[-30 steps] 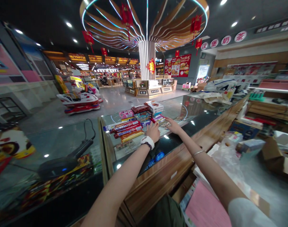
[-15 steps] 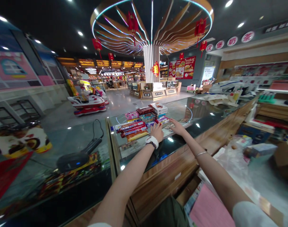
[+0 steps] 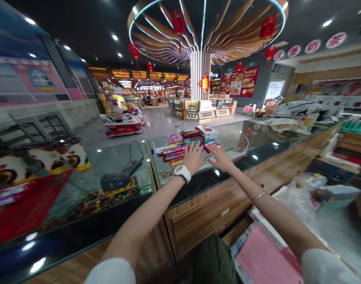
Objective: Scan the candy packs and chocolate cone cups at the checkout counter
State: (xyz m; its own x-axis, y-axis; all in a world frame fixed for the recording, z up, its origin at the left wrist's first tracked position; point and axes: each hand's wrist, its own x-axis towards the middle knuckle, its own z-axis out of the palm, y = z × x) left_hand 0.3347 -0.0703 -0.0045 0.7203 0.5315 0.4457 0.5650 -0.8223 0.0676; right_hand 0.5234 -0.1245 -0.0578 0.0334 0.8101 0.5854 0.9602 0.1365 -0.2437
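Several candy packs lie grouped on the glass counter [image 3: 228, 161]. My left hand [image 3: 193, 158], with a white watch, is spread over the right ends of the red candy rolls [image 3: 172, 152]. My right hand [image 3: 221, 158] has its fingers apart beside a small red and purple pack [image 3: 208, 147]; neither hand grips anything visible. Behind the fingers are a white box [image 3: 207, 132], dark red packs [image 3: 190, 133] and a pink box [image 3: 175, 138]. A yellow-orange pack [image 3: 175, 163] lies at the near side of the group.
On the left part of the counter are a black scanner [image 3: 115, 181] with a cable, several printed cups [image 3: 75, 154] and a red sheet [image 3: 35, 209]. Plastic bags [image 3: 301, 189] and a pink sheet [image 3: 265, 256] lie at right, below counter height.
The view has turned to the left. My left hand has opened wider and no longer covers the small red item at its fingertips. My right hand has come closer to my left hand.
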